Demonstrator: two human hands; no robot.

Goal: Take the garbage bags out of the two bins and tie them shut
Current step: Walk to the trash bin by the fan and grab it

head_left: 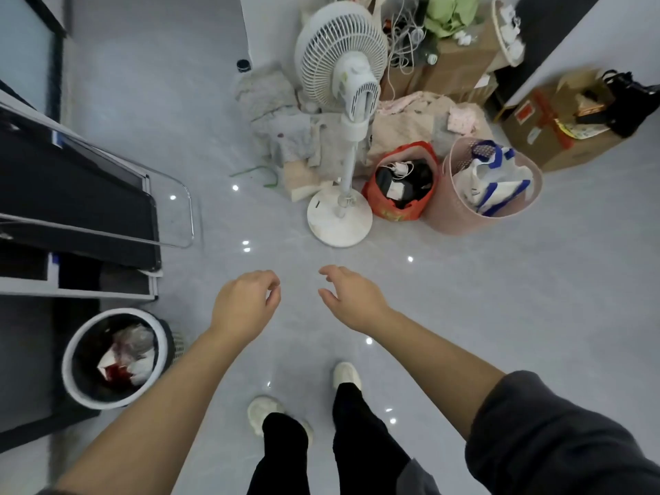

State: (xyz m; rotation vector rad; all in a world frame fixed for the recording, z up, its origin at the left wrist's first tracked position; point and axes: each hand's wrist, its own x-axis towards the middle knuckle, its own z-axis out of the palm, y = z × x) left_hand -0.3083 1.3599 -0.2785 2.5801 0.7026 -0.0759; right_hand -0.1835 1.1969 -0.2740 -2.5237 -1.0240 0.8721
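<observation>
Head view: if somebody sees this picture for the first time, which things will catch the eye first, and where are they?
The white standing fan in the upper middle strikes first, with a red bag and a pink basket right of its base. In the foreground the left hand and right hand reach forward, both empty. At the lower left stands a white-rimmed bin with rubbish in a black bag.

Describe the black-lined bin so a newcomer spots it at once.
Start at the black unit with the metal rail on the left. On the floor at its near end stands a round bin. Unlike the pink basket opposite, it has a white rim and black liner.
</observation>
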